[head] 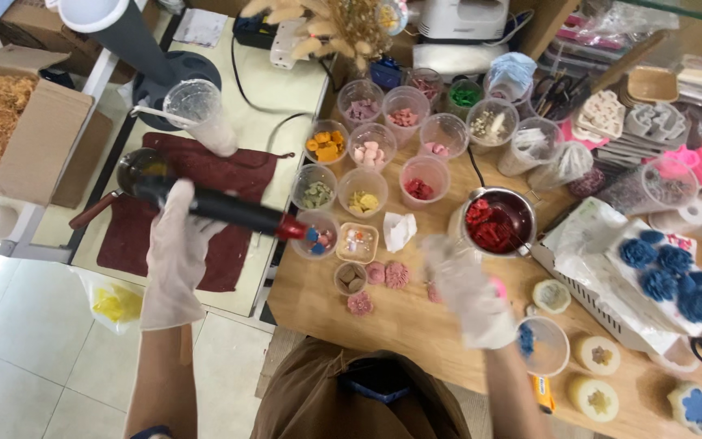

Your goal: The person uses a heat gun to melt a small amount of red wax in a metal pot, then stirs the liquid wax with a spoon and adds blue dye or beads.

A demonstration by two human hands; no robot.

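Gloved fingers of the left hand wrap a black heat tool, its red tip over small cups. The right hand, blurred, hovers near a metal pot of red wax on the wooden surface; its grip cannot be told.

White thin gloves, brown apron, bare forearms

Between the two hands lies a bare strip of wooden tabletop, open toward the near edge. Above it the way is crowded — a cluster of clear plastic cups stands close together, with a small square dish and pink flower pieces just in front. The metal pot of red wax blocks the right hand from going straight ahead; a clear cup sits just beside it. The left hand hovers over the dark red mat — a black long-handled tool crosses it toward the cups.
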